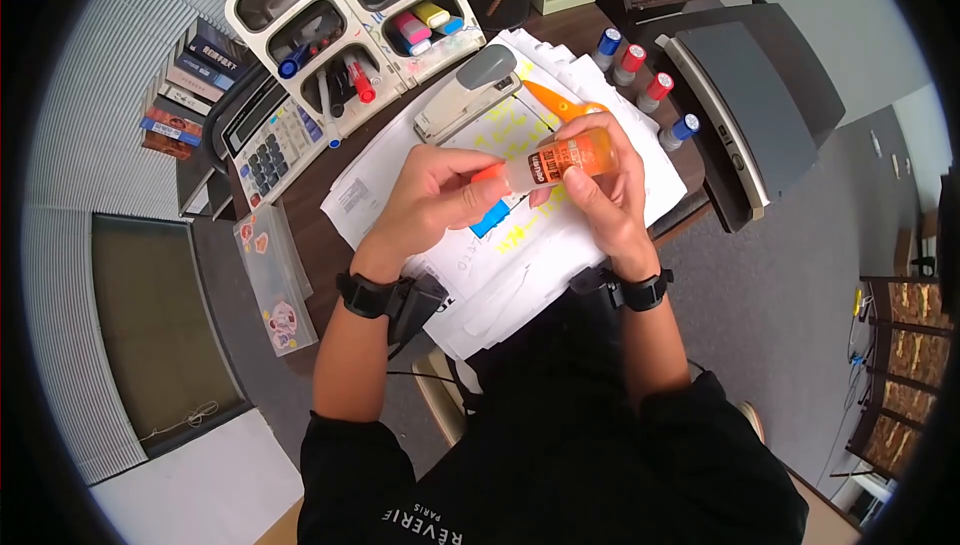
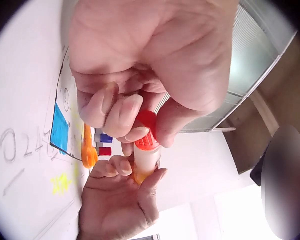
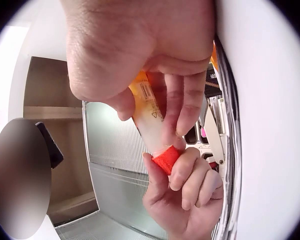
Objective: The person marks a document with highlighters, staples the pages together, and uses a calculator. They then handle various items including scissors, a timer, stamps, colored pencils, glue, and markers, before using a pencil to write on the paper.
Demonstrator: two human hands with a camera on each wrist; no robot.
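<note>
Tilted over the papers is a small glue bottle (image 1: 563, 160) with an orange label and clear-looking shoulders. My right hand (image 1: 615, 205) grips its body. At its other end, thumb and fingers of my left hand (image 1: 435, 200) pinch the red-orange cap (image 3: 166, 159). The left wrist view shows the ridged cap (image 2: 148, 132) against the bottle's neck end. Beneath both hands lie marked papers (image 1: 500, 290) with a blue-coloured patch (image 1: 490, 218). A grey and white stapler (image 1: 470, 95) rests beyond the left hand, and an orange pointed tool (image 1: 555, 100) lies just past the right.
Several small bottles with blue and red caps (image 1: 655, 93) line the right side. A pen organizer (image 1: 390, 75) and a calculator (image 1: 270, 150) stand at the far left. A dark grey machine (image 1: 735, 95) sits at the right. A clear case (image 1: 272, 280) lies at the left edge.
</note>
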